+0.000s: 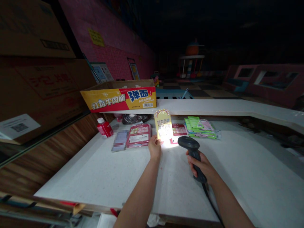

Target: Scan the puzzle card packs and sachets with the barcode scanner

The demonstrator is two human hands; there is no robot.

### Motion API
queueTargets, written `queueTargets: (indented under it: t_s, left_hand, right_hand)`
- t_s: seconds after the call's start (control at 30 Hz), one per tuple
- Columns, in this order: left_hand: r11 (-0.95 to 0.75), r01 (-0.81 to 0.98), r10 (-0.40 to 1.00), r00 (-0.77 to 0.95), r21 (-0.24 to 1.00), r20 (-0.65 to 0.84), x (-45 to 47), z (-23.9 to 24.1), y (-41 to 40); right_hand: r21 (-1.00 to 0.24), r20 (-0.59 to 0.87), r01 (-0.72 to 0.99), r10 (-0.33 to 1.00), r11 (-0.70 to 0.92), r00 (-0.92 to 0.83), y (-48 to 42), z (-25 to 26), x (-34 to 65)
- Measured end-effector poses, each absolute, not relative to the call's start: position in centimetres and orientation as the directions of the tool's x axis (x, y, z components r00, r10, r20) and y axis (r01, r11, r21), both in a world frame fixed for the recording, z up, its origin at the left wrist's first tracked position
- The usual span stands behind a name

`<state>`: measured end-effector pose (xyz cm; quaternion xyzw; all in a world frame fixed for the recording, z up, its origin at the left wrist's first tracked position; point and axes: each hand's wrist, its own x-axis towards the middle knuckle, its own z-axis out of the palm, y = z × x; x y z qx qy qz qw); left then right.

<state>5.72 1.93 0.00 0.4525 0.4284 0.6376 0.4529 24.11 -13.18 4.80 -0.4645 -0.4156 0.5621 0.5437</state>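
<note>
My left hand [155, 148] pinches the lower left corner of a yellow printed packet [163, 125], holding it upright above the counter. A bright light falls on the packet's lower part and the surface around it. Wrapped round the handle of a black barcode scanner [190, 144] is my right hand [200, 164]; the scanner's head points left at the packet. Behind the yellow packet lies a red packet [180, 129], partly covered by it. A stack of red packets [139, 134] rests left of my left hand, and green packets [194, 126] lie to the right.
The white counter [95, 177] has a raised ledge [213, 106] at the back, bearing a yellow and red noodle carton [118, 98]. A red bottle [104, 127] stands at the left, beside stacked cardboard boxes [47, 85]. The scanner's cable [211, 202] runs toward the front edge.
</note>
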Motion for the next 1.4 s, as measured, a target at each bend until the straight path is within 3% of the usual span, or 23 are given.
queueTargets:
  t_s: [0.9,1.4]
  left_hand:
    - [-0.16,-0.312,0.987,-0.062,0.936,0.148,6.5,1.0,0.8]
    - [-0.203,-0.315,0.979,-0.036,0.927,0.202,6.3,1.1,0.4]
  right_hand:
    - [-0.98,-0.058,-0.195,0.996,-0.044,0.068,-12.8,4.5,23.6]
    - [-0.967,-0.072,-0.252,0.99,-0.039,0.123,-12.5,4.1,23.7]
